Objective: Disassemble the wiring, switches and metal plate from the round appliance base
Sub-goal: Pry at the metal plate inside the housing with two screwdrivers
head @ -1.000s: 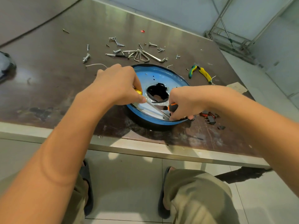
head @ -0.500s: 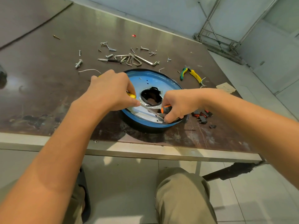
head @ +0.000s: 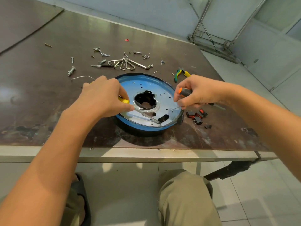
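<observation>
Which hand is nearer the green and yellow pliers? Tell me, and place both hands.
Right. The right hand, gripping an orange-capped screwdriver, sits just in front of the pliers. The left hand is across the blue base, at its left rim.

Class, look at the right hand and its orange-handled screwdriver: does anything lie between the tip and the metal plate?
Nothing visible does. The right hand points the orange-handled screwdriver at the bare metal plate; the left hand's tool lies nearer the front rim.
</observation>
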Available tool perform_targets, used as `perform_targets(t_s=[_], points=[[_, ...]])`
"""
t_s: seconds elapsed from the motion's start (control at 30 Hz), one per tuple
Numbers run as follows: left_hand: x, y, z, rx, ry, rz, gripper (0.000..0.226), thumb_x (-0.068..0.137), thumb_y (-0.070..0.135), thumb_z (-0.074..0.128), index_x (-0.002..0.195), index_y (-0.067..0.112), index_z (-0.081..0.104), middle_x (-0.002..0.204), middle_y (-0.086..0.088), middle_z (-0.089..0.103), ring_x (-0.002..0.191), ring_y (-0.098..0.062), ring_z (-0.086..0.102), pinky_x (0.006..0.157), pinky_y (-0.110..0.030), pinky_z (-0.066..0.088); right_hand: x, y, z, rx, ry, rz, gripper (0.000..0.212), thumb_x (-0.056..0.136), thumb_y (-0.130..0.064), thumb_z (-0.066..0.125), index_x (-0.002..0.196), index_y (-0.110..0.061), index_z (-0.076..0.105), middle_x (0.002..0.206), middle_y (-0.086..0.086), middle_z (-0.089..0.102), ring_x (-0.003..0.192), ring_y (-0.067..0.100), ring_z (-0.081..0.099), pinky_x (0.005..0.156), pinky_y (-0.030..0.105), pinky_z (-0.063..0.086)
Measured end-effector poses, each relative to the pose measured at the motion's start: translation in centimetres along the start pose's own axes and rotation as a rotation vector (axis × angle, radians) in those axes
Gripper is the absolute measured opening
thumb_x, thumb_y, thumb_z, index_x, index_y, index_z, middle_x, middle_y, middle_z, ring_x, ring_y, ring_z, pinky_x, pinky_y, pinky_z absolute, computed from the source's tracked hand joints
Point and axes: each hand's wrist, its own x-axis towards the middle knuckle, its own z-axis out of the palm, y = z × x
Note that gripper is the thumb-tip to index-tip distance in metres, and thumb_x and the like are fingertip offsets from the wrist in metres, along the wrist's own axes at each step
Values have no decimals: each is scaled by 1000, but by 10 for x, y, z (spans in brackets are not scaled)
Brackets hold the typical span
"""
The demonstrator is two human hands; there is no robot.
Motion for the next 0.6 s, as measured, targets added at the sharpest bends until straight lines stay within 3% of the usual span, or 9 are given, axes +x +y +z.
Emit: perform_targets(t_s=[0.1,0.23,0.33,0.4,0.5,0.6], points=[[3,-2,2,-3,14,7,36,70,72,69,89,42,74,91,9,65,91,-17,47,81,-46,50,-17,29,0,-138,294,52,16,82,-13,71,81,-29,76,65,-13,68,56,8,58,51,13,45],[1,-4,3,19,-6,-27,41,68,76,67,93,45,72,95,8,63,93,-16,43,81,-43,48,-19,64,23,-23,500,207,9,82,-13,72,82,-20,77,80,2,73,72,21,67,63,35,58],[0,-2,2,0,-2,-55,41,67,76,68,95,46,72,97,5,64,94,-17,47,84,-46,51,-6,81,49,55,549,315,5,87,-16,76,83,-19,75,77,2,70,65,17,64,51,27,52],[-2,-1,2,2,2,-67,44,67,77,66,99,48,71,101,4,63,96,-18,49,85,-45,50,2,85,62,84,561,325,2,90,-20,76,91,-18,77,82,1,71,62,13,63,50,23,50],[-3,-1,4,5,3,-75,46,67,77,65,102,48,71,102,3,63,97,-18,49,86,-45,50,6,82,73,133,661,307,12,97,-28,70,98,-19,77,88,3,74,57,13,63,51,26,54],[-4,-1,6,8,35,-68,47,69,76,66,104,45,71,99,4,65,98,-17,49,85,-45,52,6,65,77,361,712,280,28,99,-43,65,105,-17,73,71,4,72,43,8,58,41,23,48]])
